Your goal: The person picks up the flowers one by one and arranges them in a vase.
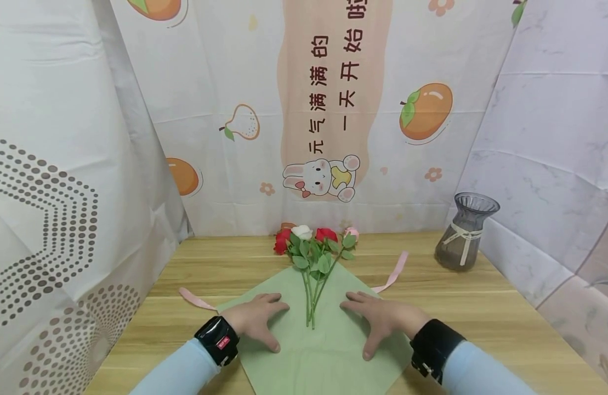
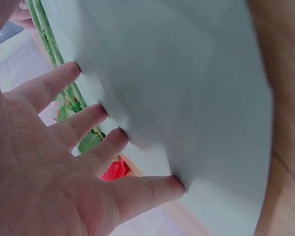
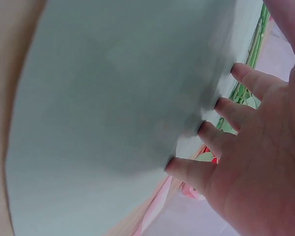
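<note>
Sleeves (image 1: 481,373), green sheet (image 1: 318,362), wooden tabletop (image 1: 481,307), printed cloth (image 1: 323,118)

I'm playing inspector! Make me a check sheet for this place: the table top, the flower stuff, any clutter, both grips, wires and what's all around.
Surface: table with a wood-grain look.
Job's things: green sheet lying on the table; red, white and pink roses, stems on the sheet, blooms beyond its far corner; pink ribbon showing past the sheet's left and right sides.
Clutter: nothing seen; a grey vase with a pale bow stands upright at the back right.
Grips: left grip and right grip are bare, fingers spread, touching the sheet on either side of the stems.
Cables: nothing seen.
Surroundings: hanging cloths with fruit, rabbit and dot prints.
</note>
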Available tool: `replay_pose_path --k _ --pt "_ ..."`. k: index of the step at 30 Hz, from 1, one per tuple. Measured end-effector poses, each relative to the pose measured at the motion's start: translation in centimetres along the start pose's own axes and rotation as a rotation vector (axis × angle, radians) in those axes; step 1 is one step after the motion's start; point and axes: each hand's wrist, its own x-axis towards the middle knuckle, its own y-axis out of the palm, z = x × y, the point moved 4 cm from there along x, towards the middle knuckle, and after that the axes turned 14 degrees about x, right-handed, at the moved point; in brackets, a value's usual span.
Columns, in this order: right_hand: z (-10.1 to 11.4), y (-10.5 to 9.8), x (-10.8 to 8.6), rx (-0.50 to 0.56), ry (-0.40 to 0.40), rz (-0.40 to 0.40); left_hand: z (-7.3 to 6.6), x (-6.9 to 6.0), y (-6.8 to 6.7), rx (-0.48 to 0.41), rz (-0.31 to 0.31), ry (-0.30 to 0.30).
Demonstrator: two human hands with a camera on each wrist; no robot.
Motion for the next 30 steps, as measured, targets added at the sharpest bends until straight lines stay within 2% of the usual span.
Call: replay_pose_path --k 30 --pt "-1.3 -1.9 2.3 -0.02 0.0 -0.023 1.6 2.6 -0.6 -0.03 0.007 -0.028"
